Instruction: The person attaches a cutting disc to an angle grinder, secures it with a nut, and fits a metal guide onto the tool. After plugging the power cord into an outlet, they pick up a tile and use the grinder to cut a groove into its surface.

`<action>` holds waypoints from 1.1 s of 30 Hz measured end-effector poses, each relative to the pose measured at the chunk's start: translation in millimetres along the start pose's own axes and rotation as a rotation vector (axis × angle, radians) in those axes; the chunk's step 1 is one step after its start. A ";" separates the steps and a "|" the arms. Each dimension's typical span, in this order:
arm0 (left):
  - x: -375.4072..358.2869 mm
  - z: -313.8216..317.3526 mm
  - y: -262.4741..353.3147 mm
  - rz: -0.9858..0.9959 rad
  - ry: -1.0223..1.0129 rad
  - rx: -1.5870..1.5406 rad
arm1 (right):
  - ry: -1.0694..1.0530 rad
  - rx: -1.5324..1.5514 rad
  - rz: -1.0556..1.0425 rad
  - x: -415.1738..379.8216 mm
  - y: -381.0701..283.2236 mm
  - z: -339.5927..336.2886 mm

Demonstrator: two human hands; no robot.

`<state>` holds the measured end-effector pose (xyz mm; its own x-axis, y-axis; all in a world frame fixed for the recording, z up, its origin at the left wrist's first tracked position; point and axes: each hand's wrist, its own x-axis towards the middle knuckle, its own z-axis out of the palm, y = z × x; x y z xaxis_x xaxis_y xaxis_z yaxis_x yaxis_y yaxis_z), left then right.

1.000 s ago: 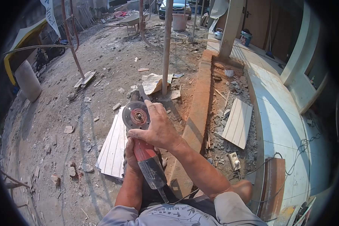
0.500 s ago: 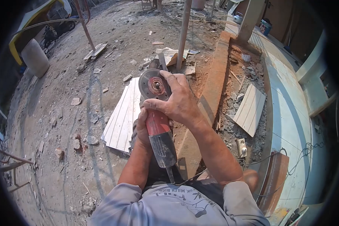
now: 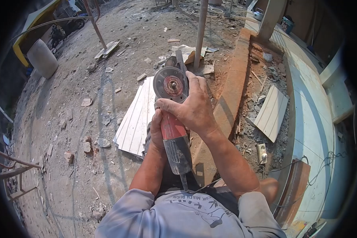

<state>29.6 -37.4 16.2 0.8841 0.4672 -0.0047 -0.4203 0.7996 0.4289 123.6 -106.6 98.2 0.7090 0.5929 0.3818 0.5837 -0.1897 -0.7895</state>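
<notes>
A red and black angle grinder (image 3: 174, 133) is held up in front of my shirt, its disc (image 3: 159, 84) facing me and its cord end pointing down toward my body. My left hand (image 3: 157, 129) wraps the red body from the left, with its thumb up along the side. At the head, my right hand (image 3: 198, 107) grips from the right. Its thumb lies across the lower edge of the disc, and its fingers reach up along the right edge. The fingertips behind the tool are hidden.
Ribbed white tiles (image 3: 137, 117) are stacked on the ground behind the grinder. Another tile (image 3: 272, 114) lies in the rubble trench at right, near a power socket (image 3: 261, 154). A low brick edge (image 3: 230, 87) and a metal pole (image 3: 200, 35) stand ahead.
My right fingers have shifted from the disc face to its right edge, showing more of the disc. The whole view has shifted slightly. Both hands still hold the grinder.
</notes>
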 end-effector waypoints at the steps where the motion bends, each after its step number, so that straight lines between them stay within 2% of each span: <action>1: 0.1 0.3 -0.1 -0.002 0.015 -0.009 | 0.005 -0.011 0.011 0.2 1.0 1.2; 5: 2.2 -3.7 -0.9 -0.011 0.016 -0.019 | -0.049 0.020 0.046 1.6 -3.4 -2.0; 7: 2.8 -4.4 1.4 -0.027 -0.084 0.003 | -0.093 0.079 0.122 4.0 -5.6 -3.1; 14: 4.5 -8.6 2.9 -0.049 -0.141 -0.100 | -0.116 0.151 0.117 7.9 -1.8 0.6; 16: 5.8 -10.5 3.5 -0.057 -0.216 -0.149 | -0.097 0.077 0.102 8.5 -4.0 1.6; 23: 4.4 -11.5 3.4 -0.069 -0.180 -0.180 | -0.085 0.077 0.130 5.3 -2.0 5.7; 26: 4.3 -4.2 5.0 -0.064 -0.174 -0.200 | -0.045 0.114 0.126 4.4 3.5 5.1; 28: 6.1 -4.1 6.4 -0.026 -0.287 -0.216 | 0.037 0.239 0.116 3.9 18.3 -0.5; 29: 6.5 -8.8 9.3 -0.035 -0.269 -0.219 | 0.032 0.240 0.135 5.4 29.2 -6.3; 31: 6.0 -26.6 14.2 -0.174 -0.272 -0.206 | 0.197 0.186 0.133 5.4 64.5 -28.3; 33: 7.3 -41.3 16.6 -0.142 -0.323 -0.232 | 0.228 0.195 0.223 -3.9 96.8 -65.8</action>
<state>20.7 -5.1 -14.0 0.9396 0.2336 0.2502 -0.2919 0.9285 0.2294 203.4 -178.7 51.9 0.8927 0.3605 0.2703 0.3347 -0.1291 -0.9334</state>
